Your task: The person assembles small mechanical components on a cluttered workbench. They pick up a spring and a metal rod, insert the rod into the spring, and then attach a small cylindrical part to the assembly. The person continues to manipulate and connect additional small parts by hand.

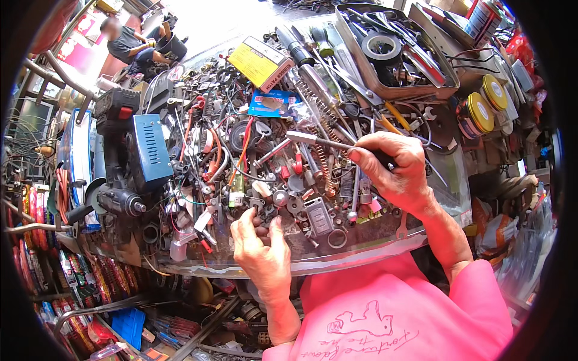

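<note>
My right hand (394, 168) is closed on the dark handle of a slim metal tool (316, 139) whose shaft points left over a heap of small metal parts. My left hand (260, 243) rests near the front rim of the glass counter (337, 259), fingertips pinching among small washers, nuts and rings (288, 201); what it pinches is too small to tell. A steel ring (336, 239) lies just right of that hand. Springs, screws and red and orange wires (241, 153) lie between the two hands.
A blue box-shaped device (150, 150) and a black motor (117, 198) stand at the left. A metal tray (391, 54) of tools and tape sits far right, yellow-lidded tins (481, 108) beside it, a yellow box (260, 61) at the back. A person sits far off, top left (129, 42).
</note>
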A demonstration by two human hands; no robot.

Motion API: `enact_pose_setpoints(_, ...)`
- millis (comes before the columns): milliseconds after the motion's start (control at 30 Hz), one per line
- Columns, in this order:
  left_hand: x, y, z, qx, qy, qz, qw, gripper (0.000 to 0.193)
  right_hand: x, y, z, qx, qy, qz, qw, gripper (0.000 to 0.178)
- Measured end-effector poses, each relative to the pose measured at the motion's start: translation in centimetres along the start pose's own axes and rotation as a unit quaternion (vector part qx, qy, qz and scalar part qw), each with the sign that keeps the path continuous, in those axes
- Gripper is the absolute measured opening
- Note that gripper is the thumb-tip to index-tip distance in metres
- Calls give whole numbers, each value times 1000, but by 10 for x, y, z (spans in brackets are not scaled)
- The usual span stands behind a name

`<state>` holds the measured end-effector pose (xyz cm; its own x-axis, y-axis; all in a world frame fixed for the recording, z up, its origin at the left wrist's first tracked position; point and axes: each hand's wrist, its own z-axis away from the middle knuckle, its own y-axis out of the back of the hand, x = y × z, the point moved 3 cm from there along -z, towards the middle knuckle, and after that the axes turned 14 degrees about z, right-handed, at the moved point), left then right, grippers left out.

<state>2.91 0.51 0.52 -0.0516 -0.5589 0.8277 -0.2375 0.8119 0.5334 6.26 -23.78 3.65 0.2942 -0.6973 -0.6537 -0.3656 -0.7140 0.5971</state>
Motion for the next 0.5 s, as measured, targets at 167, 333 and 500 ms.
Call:
enact_pose_setpoints(167,20,17,-11,-80,-22,0,997,35,-1,5,1,-12,-42,13,999,13)
enact_pose_setpoints(333,58,18,-58,-20,-202,82,976,28,-1,0,5,-47,-67,-42,996,13)
enact_pose_setpoints(500,53,-34,-112,-257,-258,254,896,28,-2,5,2,-81,-117,-105,984,17)
